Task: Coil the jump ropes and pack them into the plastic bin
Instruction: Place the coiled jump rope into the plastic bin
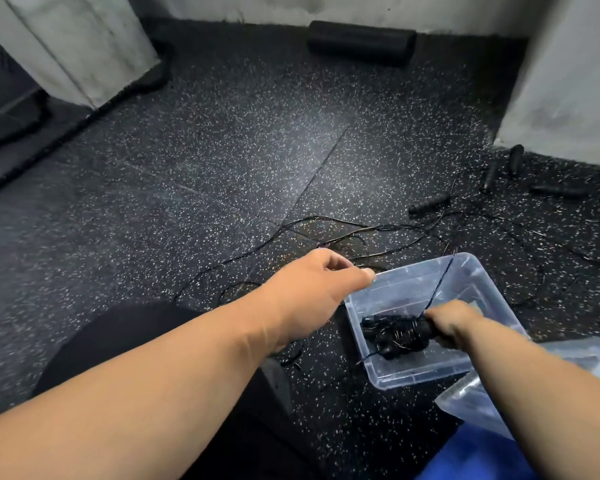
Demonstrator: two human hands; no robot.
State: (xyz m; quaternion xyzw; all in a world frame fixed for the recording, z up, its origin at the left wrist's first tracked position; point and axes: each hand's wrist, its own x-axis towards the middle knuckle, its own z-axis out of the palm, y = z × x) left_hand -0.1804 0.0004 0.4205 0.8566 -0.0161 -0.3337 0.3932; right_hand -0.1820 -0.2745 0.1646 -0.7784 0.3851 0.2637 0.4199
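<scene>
A clear plastic bin (385,374) stands on the speckled floor at lower right. My right hand (449,322) grips the black handles of a jump rope bundle (394,334), its thin cord wound round them, held over the inside of the bin. One strand runs up from the bundle over the bin's far rim. My left hand (317,285) is beside the bin's near-left corner with its fingers curled, pinching at the cord; the pinch itself is hard to make out. More loose black cord (329,233) sprawls on the floor beyond the bin, with several black handles (428,204) at the right.
A black foam roller (361,43) lies against the far wall. White walls close in at right and upper left. A clear bin lid (465,400) leans by my right forearm. My dark-clad knee (129,341) is at lower left.
</scene>
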